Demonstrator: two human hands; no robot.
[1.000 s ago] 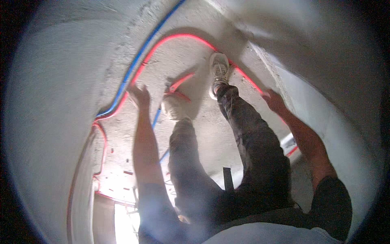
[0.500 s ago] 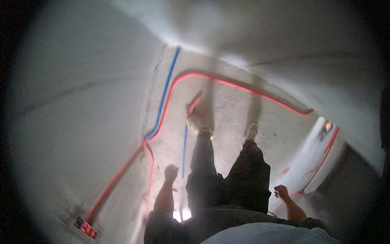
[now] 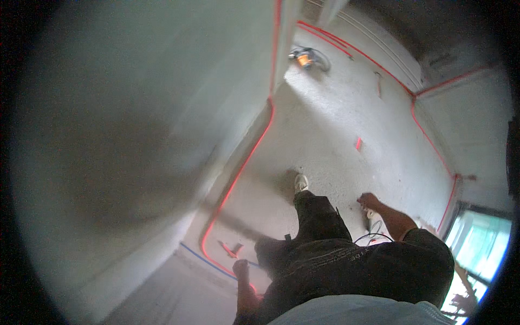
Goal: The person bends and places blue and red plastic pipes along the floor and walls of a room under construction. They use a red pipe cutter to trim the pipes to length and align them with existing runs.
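My left hand (image 3: 240, 266) hangs low beside my dark trousers, its fingers curled in; nothing shows in it. Nearest to it on the floor lie short red tube pieces (image 3: 232, 249) and a bent red conduit (image 3: 207, 233). My right hand (image 3: 368, 201) is out to the right over the floor, blurred, its fingers also curled with nothing visible in them. Just under that wrist appears a white object (image 3: 375, 221) with a thin dark cable (image 3: 374, 235); its kind is unclear. One light shoe (image 3: 301, 183) shows in front of me.
A bare wall (image 3: 135, 135) fills the left, red conduit (image 3: 272, 116) along its foot. Far ahead lies an orange and dark tool (image 3: 306, 59). A short red piece (image 3: 358, 144) lies on the floor. More conduit (image 3: 414, 96) follows the right wall. A bright window (image 3: 479, 238) is at lower right.
My view has turned right, bringing the orange tool and window into sight. My right hand has swung forward, and my left hand is lower in the picture. The red and blue conduits now lie lower left.
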